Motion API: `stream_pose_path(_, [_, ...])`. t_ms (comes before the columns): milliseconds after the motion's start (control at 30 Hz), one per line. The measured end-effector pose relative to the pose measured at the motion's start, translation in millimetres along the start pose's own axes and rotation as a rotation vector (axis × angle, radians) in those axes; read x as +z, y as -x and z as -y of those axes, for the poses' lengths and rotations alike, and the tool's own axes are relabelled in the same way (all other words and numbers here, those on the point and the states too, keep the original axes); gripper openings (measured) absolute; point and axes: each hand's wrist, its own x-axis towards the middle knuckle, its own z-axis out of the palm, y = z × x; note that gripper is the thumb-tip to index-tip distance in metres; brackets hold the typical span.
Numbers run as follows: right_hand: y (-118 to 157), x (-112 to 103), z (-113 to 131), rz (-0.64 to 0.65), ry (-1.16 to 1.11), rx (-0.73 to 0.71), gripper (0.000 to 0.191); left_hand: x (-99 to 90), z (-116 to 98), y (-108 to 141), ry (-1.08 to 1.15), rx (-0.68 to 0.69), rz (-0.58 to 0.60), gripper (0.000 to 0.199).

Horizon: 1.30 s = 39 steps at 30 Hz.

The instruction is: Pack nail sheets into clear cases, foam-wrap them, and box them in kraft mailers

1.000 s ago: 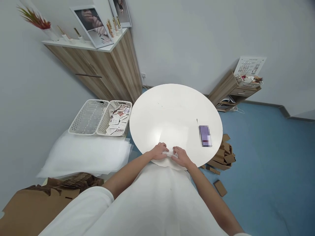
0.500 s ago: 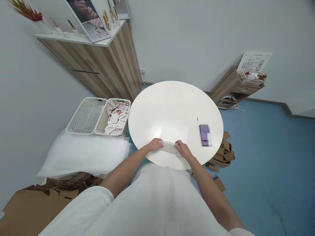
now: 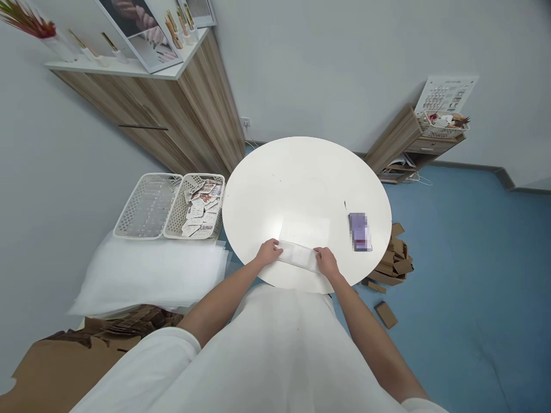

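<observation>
A whitish translucent sheet (image 3: 305, 230) lies near the front edge of the round white table (image 3: 297, 166), its near part folded into a flat band (image 3: 298, 256). My left hand (image 3: 269, 252) pinches the band's left end. At its right end, my right hand (image 3: 326, 261) grips it between thumb and fingers. The band slopes slightly down to the right. To the right on the table lies a purple, pixelated item (image 3: 360, 231), apart from both hands.
Left of the table are a basket of clear packets (image 3: 150, 206), a basket of printed cards (image 3: 200, 212) and a stack of translucent sheets (image 3: 150, 272). Flattened cardboard (image 3: 55, 367) lies lower left. Cardboard boxes (image 3: 394, 261) sit on the floor at right.
My right hand has slid outward to the right along the band, and my left hand slightly left, so more of the band shows between them. The view has shifted a little.
</observation>
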Motion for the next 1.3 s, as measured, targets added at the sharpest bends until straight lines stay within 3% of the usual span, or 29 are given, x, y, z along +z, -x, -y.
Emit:
stream_pose_path(133, [9.0, 3.3, 3.7, -0.167, 0.109, -0.028, 0.041, -0.9, -1.5, 5.6, -0.112, 0.053, -0.115, 0.043])
stream_pose_path(200, [14.7, 3.7, 9.1, -0.25, 0.202, -0.112, 0.038, -0.5, -4.5, 9.5, -0.203, 0.181, -0.206, 0.048])
stream_pose_path(267, [20.2, 4.2, 15.6, -0.246, 0.274, -0.228, 0.031, 1.2, -9.2, 12.9, -0.308, 0.377, -0.236, 0.048])
stream_pose_path(367, [25.8, 7.6, 22.7, -0.127, 0.352, -0.371, 0.02, 6.9, -17.8, 15.7, -0.481, 0.655, -0.112, 0.053])
stream_pose_path(433, [27.4, 11.8, 23.6, -0.048, 0.392, -0.398, 0.028, 11.9, -22.4, 15.8, -0.587, 0.743, -0.003, 0.06])
stream_pose_path(500, [28.1, 16.0, 22.2, -0.003, 0.415, -0.386, 0.033, 16.2, -25.0, 15.2, -0.659, 0.755, 0.054, 0.06])
stream_pose_path(700, [34.2, 19.7, 20.4, 0.013, 0.397, -0.368, 0.03, 18.6, -24.9, 19.7, -0.658, 0.748, 0.072, 0.049])
stream_pose_path(833, [40.6, 13.1, 21.9, 0.066, 0.332, -0.362, 0.034, 15.7, -24.9, 30.1, -0.555, 0.723, 0.11, 0.05])
stream_pose_path(1000, [40.8, -1.6, 22.1, 0.188, 0.197, -0.345, 0.042, 10.2, -29.8, 38.8, -0.371, 0.556, 0.2, 0.045])
stream_pose_path(1167, [28.4, -14.7, 24.1, 0.15, 0.136, -0.298, 0.028, 4.0, -34.3, 35.2, -0.221, 0.544, 0.157, 0.031])
stream_pose_path(1300, [11.7, -24.7, 23.0, 0.167, 0.056, -0.272, 0.025, -2.8, -29.1, 28.3, -0.094, 0.499, 0.141, 0.031])
